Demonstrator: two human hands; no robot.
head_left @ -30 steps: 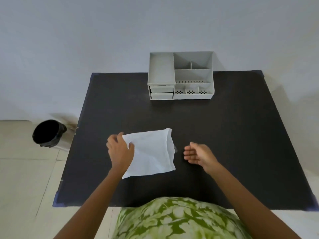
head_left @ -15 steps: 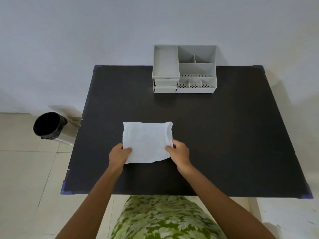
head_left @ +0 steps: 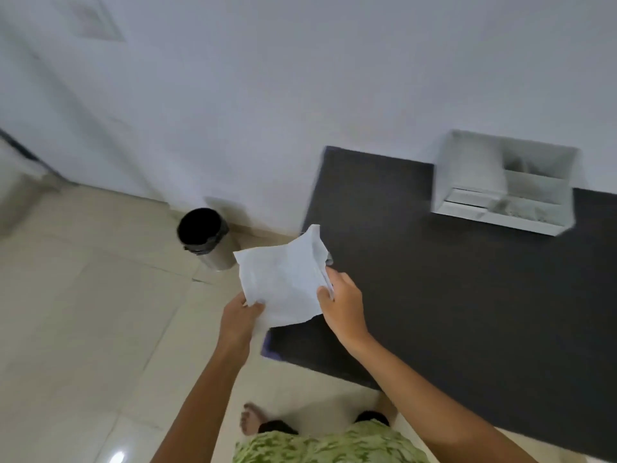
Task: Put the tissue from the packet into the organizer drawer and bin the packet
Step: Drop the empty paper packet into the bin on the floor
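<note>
One white packet (head_left: 283, 282) held up in air over left edge of counter (head_left: 467, 295), gripped at lower left corner by left hand (head_left: 238, 317), pinched at right edge by right hand (head_left: 344, 307). Tissue inside not made out. One grey organizer (head_left: 500, 185) seen at far side of counter against wall, blurred; drawers shut. One black-lined bin (head_left: 203, 237) set on floor (head_left: 83, 312) left of counter, beyond packet. One bare foot (head_left: 250, 419) seen below.
</note>
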